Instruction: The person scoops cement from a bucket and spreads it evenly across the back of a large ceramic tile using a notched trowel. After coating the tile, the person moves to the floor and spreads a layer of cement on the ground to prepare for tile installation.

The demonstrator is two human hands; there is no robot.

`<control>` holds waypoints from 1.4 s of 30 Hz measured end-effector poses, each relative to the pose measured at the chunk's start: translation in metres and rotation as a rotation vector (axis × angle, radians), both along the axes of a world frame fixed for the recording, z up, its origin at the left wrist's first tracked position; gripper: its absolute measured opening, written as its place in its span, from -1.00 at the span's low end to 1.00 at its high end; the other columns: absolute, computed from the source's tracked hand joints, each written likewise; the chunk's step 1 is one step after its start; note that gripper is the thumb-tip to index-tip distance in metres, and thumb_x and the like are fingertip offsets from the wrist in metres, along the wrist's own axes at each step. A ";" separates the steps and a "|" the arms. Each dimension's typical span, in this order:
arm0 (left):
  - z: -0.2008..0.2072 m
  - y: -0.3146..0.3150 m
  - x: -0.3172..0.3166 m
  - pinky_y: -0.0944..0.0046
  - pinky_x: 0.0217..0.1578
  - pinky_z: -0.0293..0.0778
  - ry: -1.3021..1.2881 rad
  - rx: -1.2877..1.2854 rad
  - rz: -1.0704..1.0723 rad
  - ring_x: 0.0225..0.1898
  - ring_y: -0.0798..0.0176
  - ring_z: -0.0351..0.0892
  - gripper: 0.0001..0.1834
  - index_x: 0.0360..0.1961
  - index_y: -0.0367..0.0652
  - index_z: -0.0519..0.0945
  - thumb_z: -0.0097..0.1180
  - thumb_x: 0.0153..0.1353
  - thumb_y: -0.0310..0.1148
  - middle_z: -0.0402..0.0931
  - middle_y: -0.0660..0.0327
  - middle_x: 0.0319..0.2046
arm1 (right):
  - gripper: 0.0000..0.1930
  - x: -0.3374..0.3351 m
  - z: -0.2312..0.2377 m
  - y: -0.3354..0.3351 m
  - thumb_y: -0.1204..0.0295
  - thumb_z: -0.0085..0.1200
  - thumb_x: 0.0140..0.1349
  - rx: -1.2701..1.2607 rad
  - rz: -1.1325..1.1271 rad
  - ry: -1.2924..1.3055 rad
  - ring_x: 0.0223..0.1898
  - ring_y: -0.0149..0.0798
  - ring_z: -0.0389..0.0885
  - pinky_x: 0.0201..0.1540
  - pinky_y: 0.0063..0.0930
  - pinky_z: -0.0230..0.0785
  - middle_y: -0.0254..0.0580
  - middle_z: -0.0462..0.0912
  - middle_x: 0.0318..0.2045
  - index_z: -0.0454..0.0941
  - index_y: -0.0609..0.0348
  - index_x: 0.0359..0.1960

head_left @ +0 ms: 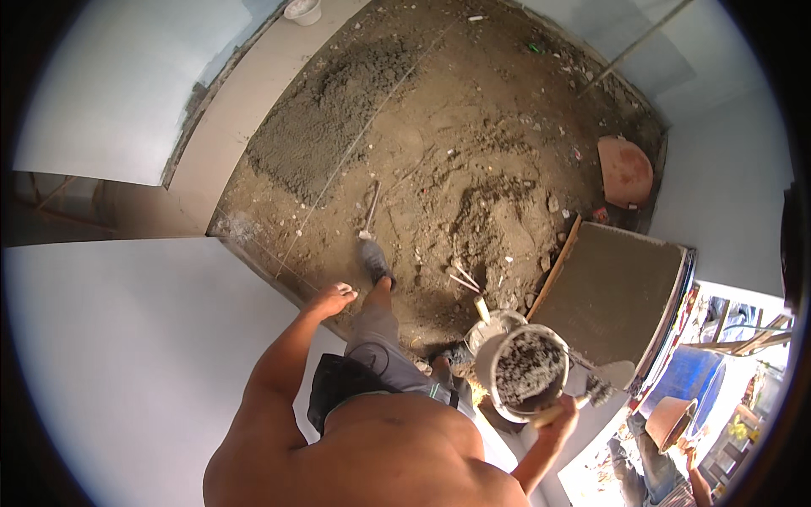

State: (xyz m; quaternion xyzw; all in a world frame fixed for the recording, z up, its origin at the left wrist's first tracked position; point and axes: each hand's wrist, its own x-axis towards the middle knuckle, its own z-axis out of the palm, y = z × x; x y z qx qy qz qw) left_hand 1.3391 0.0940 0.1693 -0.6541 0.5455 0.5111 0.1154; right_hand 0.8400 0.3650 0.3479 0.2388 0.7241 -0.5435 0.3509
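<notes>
My left hand (332, 299) hangs beside my left leg with its fingers loosely bent and nothing visible in it. At my right side, my right hand (559, 420) is closed at the near rim of a pale bucket (487, 362). Grey wet mortar (529, 368) lies inside the bucket. A light-coloured handle shows by my right fingers; how they share their grip between it and the rim is hidden. Just right of the bucket is a mortar-smeared tool head (600, 391). A second round container (500, 324), with a wooden handle (481, 308) across it, sits partly behind the bucket.
Wet grey concrete (317, 127) covers part of the dirt floor (439, 152), beside a taut string (355, 142). A smooth grey slab (610, 291) lies right of the soil. A reddish basin (625, 172) rests by the wall. Outside, another person's hand (691, 444) holds an orange bucket (670, 421).
</notes>
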 end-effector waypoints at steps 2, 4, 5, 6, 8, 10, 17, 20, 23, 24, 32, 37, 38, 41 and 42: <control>-0.007 -0.025 0.007 0.11 0.14 0.39 0.102 0.053 0.098 0.18 -0.07 0.49 -0.37 0.12 -0.26 0.54 0.08 0.26 0.08 0.54 -0.04 0.11 | -0.84 0.070 -0.011 -0.087 0.40 0.13 -0.06 -0.074 0.156 -0.046 -0.59 -0.24 0.42 -0.57 -0.30 0.40 -0.26 0.41 -0.55 0.43 0.12 -0.45; -0.027 -0.029 0.056 0.13 0.08 0.43 0.156 0.009 0.277 0.12 -0.02 0.54 -0.47 0.07 -0.21 0.59 0.09 0.28 0.01 0.60 -0.05 -0.02 | -0.86 0.139 -0.025 -0.169 0.43 0.14 -0.03 -0.104 0.425 -0.069 -0.62 -0.20 0.48 -0.56 -0.32 0.43 -0.21 0.46 -0.55 0.46 0.17 -0.46; -0.026 -0.049 0.050 0.09 0.08 0.43 0.262 0.087 0.344 0.11 -0.02 0.55 -0.45 0.11 -0.18 0.56 0.09 0.29 0.02 0.60 0.00 -0.02 | -0.85 0.160 -0.022 -0.202 0.43 0.14 -0.01 -0.112 0.520 -0.029 -0.63 -0.19 0.49 -0.57 -0.33 0.43 -0.19 0.48 -0.57 0.47 0.21 -0.44; -0.017 -0.068 0.045 0.06 0.09 0.44 0.357 0.161 0.419 0.09 -0.03 0.56 -0.44 0.16 -0.16 0.53 0.08 0.30 0.03 0.60 0.04 -0.03 | -0.86 0.180 -0.018 -0.235 0.44 0.14 0.00 -0.177 0.542 -0.025 -0.62 -0.19 0.49 -0.51 -0.32 0.46 -0.20 0.47 -0.59 0.48 0.23 -0.45; -0.024 -0.090 0.076 -0.01 0.10 0.45 0.493 0.255 0.714 0.04 0.03 0.59 -0.40 0.21 -0.19 0.47 0.13 0.29 0.00 0.55 0.11 0.07 | -0.87 0.219 0.002 -0.295 0.44 0.15 0.00 -0.307 0.694 -0.118 -0.57 -0.21 0.48 -0.44 -0.31 0.45 -0.19 0.47 -0.59 0.48 0.22 -0.46; -0.041 -0.093 0.098 -0.07 0.14 0.42 0.650 0.380 1.002 0.07 0.02 0.55 -0.33 0.27 -0.20 0.39 0.13 0.29 0.03 0.49 0.11 0.15 | -0.87 0.246 0.035 -0.345 0.42 0.15 0.01 -0.536 0.754 -0.316 -0.55 -0.26 0.43 -0.38 -0.33 0.41 -0.19 0.46 -0.60 0.48 0.20 -0.52; -0.045 -0.193 0.079 -0.12 0.24 0.30 1.292 0.481 1.510 0.23 -0.04 0.38 -0.19 0.37 -0.18 0.23 0.06 0.29 0.16 0.36 0.07 0.25 | -0.81 0.258 0.210 -0.555 0.45 0.17 -0.07 -0.929 1.267 -0.499 -0.49 -0.29 0.44 -0.38 -0.34 0.39 -0.14 0.45 -0.52 0.54 0.30 -0.42; -0.014 -0.244 0.062 -0.11 0.26 0.27 1.447 0.326 1.502 0.26 -0.03 0.34 -0.17 0.39 -0.16 0.20 0.04 0.29 0.19 0.32 0.08 0.28 | -0.75 0.264 0.232 -0.660 0.38 0.22 -0.06 -0.948 1.428 -0.411 -0.50 -0.34 0.44 -0.49 -0.45 0.36 -0.16 0.44 -0.46 0.53 0.32 -0.42; 0.040 -0.292 0.063 -0.11 0.28 0.24 1.494 0.092 1.460 0.29 -0.01 0.30 -0.14 0.40 -0.14 0.17 0.03 0.29 0.22 0.28 0.09 0.31 | -0.71 0.265 0.215 -0.763 0.33 0.32 -0.01 -0.903 1.733 -0.394 -0.48 -0.39 0.49 -0.47 -0.51 0.34 -0.29 0.45 -0.54 0.52 0.26 -0.38; 0.056 -0.318 0.065 -0.11 0.29 0.23 1.485 0.003 1.439 0.30 -0.01 0.28 -0.14 0.41 -0.14 0.16 0.02 0.29 0.22 0.27 0.09 0.32 | -0.75 0.274 0.215 -0.792 0.42 0.30 -0.06 -0.830 1.761 -0.303 -0.55 -0.41 0.44 -0.50 -0.46 0.33 -0.28 0.42 -0.56 0.46 0.25 -0.45; 0.117 -0.545 0.038 -0.09 0.34 0.18 1.311 -0.279 1.386 0.37 0.04 0.18 -0.08 0.45 -0.08 0.10 -0.03 0.27 0.31 0.18 0.14 0.38 | -0.58 0.271 0.052 -1.044 0.28 0.37 0.02 -0.746 1.924 -0.080 -0.39 -0.35 0.62 -0.29 -0.38 0.49 -0.12 0.67 -0.38 0.59 0.41 -0.22; 0.162 -0.641 0.046 -0.08 0.34 0.18 1.056 -0.362 1.260 0.34 0.04 0.21 -0.17 0.43 -0.02 0.14 -0.14 0.33 0.30 0.22 0.17 0.36 | -0.67 0.245 -0.038 -1.131 0.35 0.35 0.04 -0.801 1.545 -0.490 -0.42 -0.28 0.64 -0.38 -0.38 0.54 -0.12 0.66 -0.43 0.60 0.37 -0.28; 0.192 -0.642 0.066 -0.05 0.35 0.15 0.892 -0.391 1.232 0.35 0.05 0.19 -0.15 0.43 -0.07 0.11 -0.13 0.33 0.29 0.20 0.16 0.36 | -0.66 0.251 -0.046 -1.131 0.35 0.35 0.04 -0.775 1.491 -0.608 -0.40 -0.26 0.65 -0.37 -0.37 0.56 -0.12 0.65 -0.42 0.59 0.36 -0.26; 0.286 -0.643 0.079 0.00 0.40 0.04 0.652 -0.502 1.146 0.38 0.07 0.11 -0.13 0.44 -0.16 0.07 -0.15 0.36 0.27 0.11 0.14 0.39 | -0.60 0.272 -0.045 -1.107 0.34 0.38 0.04 -0.818 1.306 -0.736 -0.32 -0.20 0.67 -0.33 -0.32 0.60 -0.11 0.64 -0.35 0.55 0.35 -0.18; 0.310 -0.637 0.081 0.02 0.40 0.01 0.603 -0.540 1.078 0.41 0.10 0.07 -0.11 0.45 -0.15 0.05 -0.17 0.35 0.29 0.07 0.13 0.42 | -0.58 0.283 -0.039 -1.090 0.34 0.39 0.04 -0.852 1.248 -0.744 -0.29 -0.19 0.68 -0.31 -0.31 0.61 -0.10 0.64 -0.33 0.53 0.35 -0.15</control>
